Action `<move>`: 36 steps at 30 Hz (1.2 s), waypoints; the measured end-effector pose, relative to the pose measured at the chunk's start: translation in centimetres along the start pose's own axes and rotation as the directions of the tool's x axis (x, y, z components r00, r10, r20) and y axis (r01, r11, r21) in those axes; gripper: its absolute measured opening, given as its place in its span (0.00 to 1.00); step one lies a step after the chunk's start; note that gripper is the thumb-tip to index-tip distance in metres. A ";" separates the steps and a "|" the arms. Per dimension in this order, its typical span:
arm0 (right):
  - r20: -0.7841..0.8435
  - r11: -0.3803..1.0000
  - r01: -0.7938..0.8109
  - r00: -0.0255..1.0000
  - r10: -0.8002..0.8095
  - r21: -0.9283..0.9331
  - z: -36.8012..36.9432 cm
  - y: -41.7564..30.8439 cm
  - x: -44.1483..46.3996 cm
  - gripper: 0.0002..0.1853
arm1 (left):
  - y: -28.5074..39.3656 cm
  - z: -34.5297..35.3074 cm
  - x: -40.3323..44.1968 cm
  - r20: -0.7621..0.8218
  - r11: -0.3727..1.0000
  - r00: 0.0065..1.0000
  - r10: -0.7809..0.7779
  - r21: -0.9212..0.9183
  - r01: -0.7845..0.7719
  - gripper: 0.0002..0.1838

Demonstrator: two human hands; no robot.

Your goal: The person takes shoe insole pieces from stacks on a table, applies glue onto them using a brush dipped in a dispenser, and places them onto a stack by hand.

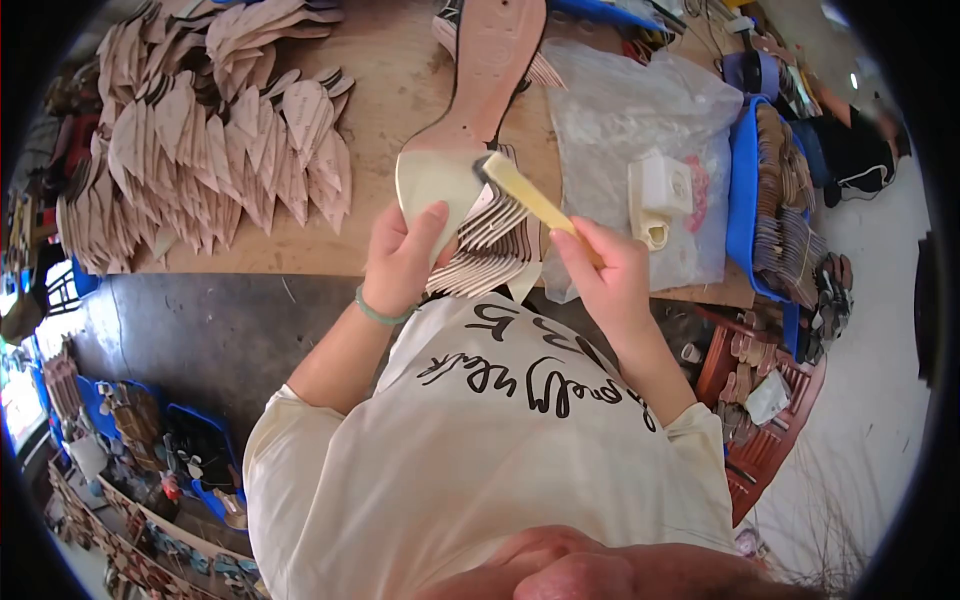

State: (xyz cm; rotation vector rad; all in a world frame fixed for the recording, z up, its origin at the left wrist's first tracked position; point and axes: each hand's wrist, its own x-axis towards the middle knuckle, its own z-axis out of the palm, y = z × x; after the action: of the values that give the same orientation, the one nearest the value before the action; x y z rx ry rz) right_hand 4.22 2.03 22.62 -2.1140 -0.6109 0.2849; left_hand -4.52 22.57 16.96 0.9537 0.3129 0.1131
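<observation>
My left hand [405, 255], with a green bangle at the wrist, is closed on the lower edge of a shoe insole [482, 100]. Its wide end is cream and the rest pinkish brown, with a dark rim. In my right hand [608, 272] is a brush [530, 195], gripped by its flat yellow handle between thumb and fingers. The brush's dark tip lies at the right edge of the insole's cream part; whether it touches is unclear. Under the held insole, a fanned stack of insoles [490, 250] spreads toward the table's near edge, partly hidden.
Overlapping rows of pinkish pieces [210, 150] cover the left of the wooden table [385, 60]. On the right, a clear plastic sheet [600, 110] lies under a white container [662, 188]. A blue tray [742, 200] of stacked pieces stands beyond. Another person's dark clothing [850, 155] shows at upper right.
</observation>
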 end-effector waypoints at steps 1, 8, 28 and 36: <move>-0.038 0.999 -0.002 0.999 0.001 -0.040 -0.2 -0.3 0.5 0.09 | 0.2 -0.1 0.0 0.002 1.000 1.000 -0.002 0.010 0.002 0.09; -0.235 0.983 -0.152 0.956 0.173 0.107 -2.8 2.7 0.4 0.11 | 0.7 -6.5 1.2 -0.301 0.857 0.931 0.208 0.514 -0.025 0.09; -0.368 0.945 -0.235 0.878 0.307 0.228 -3.3 6.9 -4.7 0.12 | 4.6 -20.8 19.0 -0.167 -0.616 0.937 0.307 0.715 0.329 0.13; -0.398 0.921 -0.269 0.841 0.368 0.282 -3.7 8.1 -7.5 0.12 | 4.6 -15.9 16.4 -0.442 -0.571 0.857 -0.265 0.788 0.230 0.17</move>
State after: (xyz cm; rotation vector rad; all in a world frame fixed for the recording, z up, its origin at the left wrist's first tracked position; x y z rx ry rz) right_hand 1.92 -8.39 17.97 -1.9679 0.0502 0.0384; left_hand 6.25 41.46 8.75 2.8014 0.7008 -1.0447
